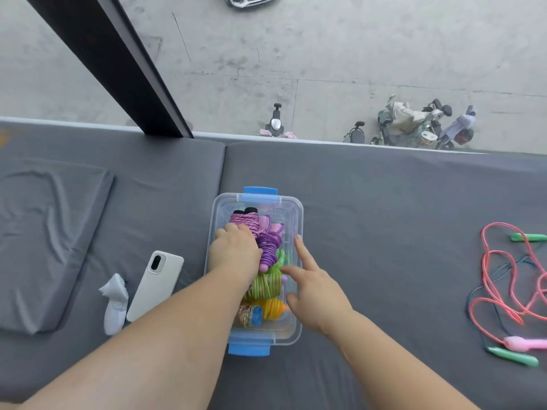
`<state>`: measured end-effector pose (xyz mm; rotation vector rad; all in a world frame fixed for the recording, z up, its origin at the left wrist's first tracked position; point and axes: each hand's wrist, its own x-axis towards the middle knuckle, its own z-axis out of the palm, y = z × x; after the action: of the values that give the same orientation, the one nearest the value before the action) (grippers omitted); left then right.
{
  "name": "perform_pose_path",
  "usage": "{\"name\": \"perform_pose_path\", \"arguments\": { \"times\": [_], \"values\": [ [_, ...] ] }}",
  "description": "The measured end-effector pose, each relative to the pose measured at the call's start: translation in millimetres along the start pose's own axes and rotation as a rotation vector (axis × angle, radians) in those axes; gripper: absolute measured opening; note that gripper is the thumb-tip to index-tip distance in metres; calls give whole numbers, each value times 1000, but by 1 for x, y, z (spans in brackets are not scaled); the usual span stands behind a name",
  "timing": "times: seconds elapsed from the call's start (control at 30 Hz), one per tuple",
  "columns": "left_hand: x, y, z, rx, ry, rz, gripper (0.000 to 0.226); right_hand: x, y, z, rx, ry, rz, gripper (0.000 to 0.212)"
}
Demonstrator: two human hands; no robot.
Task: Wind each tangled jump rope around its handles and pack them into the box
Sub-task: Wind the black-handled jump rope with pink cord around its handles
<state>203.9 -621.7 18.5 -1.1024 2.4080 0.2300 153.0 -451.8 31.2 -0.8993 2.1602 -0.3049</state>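
Observation:
A clear plastic box (296,214) with blue clips sits on the grey cushion in the middle. Inside lie several wound ropes: a pink braided one (247,220) with black handle ends, a purple one (270,242), a green one (265,284) and a yellow-orange one (272,307). My left hand (233,253) reaches into the box and grips the pink braided bundle at its near end. My right hand (310,288) hovers over the box's right side with fingers spread and straight, the thumb touching the green rope. A tangled pink rope (497,291) with a pink handle lies at the far right.
A dark blue rope with green handles (513,355) is tangled with the pink one. A white phone (155,284) and a white controller (115,304) lie left of the box. A folded grey pad (44,232) sits at the left. A window with a dark frame post (118,60) lies beyond the cushion's far edge.

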Motion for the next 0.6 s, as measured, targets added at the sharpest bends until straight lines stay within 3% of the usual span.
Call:
{"name": "perform_pose_path", "arguments": {
  "times": [0.1,0.3,0.47,0.6],
  "values": [
    [-17,3,-14,18,12,7,71,-3,2,-16,20,-57,-29,51],
    [-100,8,-29,-35,-11,122,52,-42,8,-44,56,-23,-1,58],
    [-175,17,-27,-158,-54,206,57,-105,41,-69,44,76,-16,53],
    [-212,35,-32,-275,-17,284,60,-155,82,-76,27,90,75,49]
  ]
}}
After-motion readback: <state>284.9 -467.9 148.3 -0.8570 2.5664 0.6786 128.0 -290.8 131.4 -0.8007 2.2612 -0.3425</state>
